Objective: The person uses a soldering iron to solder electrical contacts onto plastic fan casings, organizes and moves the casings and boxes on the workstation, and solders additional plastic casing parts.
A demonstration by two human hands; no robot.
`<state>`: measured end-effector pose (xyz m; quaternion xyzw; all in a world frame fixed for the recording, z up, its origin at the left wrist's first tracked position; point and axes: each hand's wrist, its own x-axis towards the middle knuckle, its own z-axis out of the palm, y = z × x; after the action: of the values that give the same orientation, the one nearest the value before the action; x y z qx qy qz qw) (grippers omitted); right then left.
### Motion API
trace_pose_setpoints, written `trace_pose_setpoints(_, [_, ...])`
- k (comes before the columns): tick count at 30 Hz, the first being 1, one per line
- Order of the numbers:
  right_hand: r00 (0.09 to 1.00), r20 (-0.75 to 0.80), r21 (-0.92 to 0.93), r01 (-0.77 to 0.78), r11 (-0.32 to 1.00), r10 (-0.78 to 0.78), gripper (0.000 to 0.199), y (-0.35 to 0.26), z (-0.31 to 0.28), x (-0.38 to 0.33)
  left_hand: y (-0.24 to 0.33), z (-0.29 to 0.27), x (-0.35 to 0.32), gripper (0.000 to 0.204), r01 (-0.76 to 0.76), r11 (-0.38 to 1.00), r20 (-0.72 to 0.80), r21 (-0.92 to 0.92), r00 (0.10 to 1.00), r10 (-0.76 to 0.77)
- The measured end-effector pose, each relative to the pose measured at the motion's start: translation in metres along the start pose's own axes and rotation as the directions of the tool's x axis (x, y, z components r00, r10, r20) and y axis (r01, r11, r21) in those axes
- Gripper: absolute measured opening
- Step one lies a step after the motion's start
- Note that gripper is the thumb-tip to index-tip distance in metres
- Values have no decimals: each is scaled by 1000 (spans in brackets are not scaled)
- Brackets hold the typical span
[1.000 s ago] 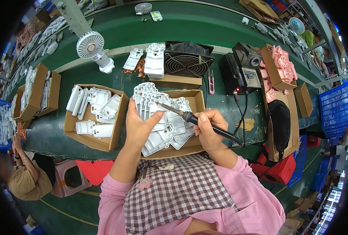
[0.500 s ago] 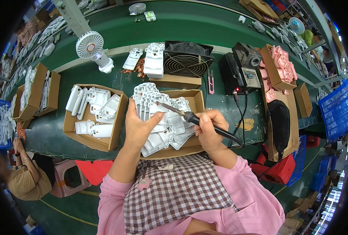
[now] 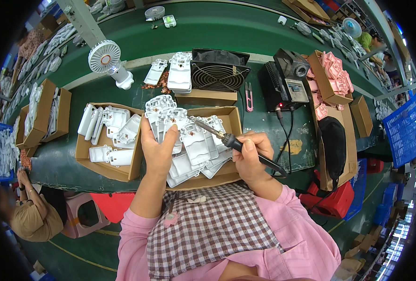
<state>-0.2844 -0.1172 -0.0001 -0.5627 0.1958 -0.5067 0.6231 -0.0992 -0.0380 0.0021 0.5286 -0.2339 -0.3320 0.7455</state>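
My left hand (image 3: 157, 147) is closed around several white plastic shells (image 3: 159, 104), its thumb pressed on their near side. They are fanned out above the left part of a cardboard box (image 3: 236, 122), where more white shells (image 3: 196, 145) lie heaped. My right hand (image 3: 253, 157) grips a soldering iron (image 3: 233, 142) by its black handle. The metal tip points up and left, close to the shells' copper-coloured spots; whether it touches one I cannot tell.
To the left is a box of white shells (image 3: 119, 158). A small white fan (image 3: 105, 58) stands behind it. Farther back are stacked shells (image 3: 179, 72) and a black fan unit (image 3: 219, 75). The soldering station (image 3: 283, 82), pink-handled tweezers (image 3: 249, 97) and pink parts (image 3: 332, 70) are rightward.
My left hand has shifted left and its shells have fanned apart and tilted. One shell shows more fully on the heap below the iron. The iron's tip has moved slightly right.
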Motion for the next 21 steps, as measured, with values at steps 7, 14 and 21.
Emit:
trace_pose_setpoints(7, [999,37,-86,-12,996,15,16,-1,2,1,-2,-1,-3,45,-140,959,-99,246,981,168])
trace_pose_setpoints(14, [999,46,-121,-15,992,21,15,-2,6,1,-1,-2,-3,50,-168,940,-112,296,971,209])
trace_pose_setpoints(21, [995,65,-224,-59,973,76,13,-5,7,2,-3,0,-2,53,-133,929,-97,345,980,176])
